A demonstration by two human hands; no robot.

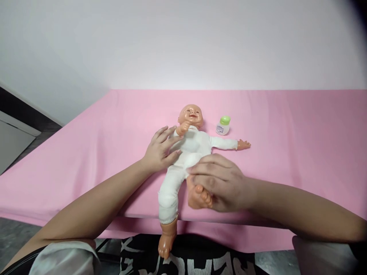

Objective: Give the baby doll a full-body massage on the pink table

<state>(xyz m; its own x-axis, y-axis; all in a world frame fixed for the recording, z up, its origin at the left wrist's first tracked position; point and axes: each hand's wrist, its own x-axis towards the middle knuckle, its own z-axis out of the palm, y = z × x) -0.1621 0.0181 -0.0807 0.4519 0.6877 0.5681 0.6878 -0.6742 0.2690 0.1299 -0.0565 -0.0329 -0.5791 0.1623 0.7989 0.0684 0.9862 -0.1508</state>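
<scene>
Pink cloth [272, 152] meets wall [183, 46]; left hand [162, 151] spreads on doll [195, 141], right hand [222, 183] grasps leg [197, 196].

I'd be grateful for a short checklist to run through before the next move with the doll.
1. Doll on its back, face up: ok.
2. Left hand resting against the doll's upper body: ok.
3. Right hand around the doll's bent leg, near the foot: ok.
4. Doll wholly within the edge of the pink cloth's top: not ok, the other foot sticks out past it.
5. Bottle apart from the doll's outstretched arm: ok.
6. Green cap fully closed: cannot tell.
</scene>
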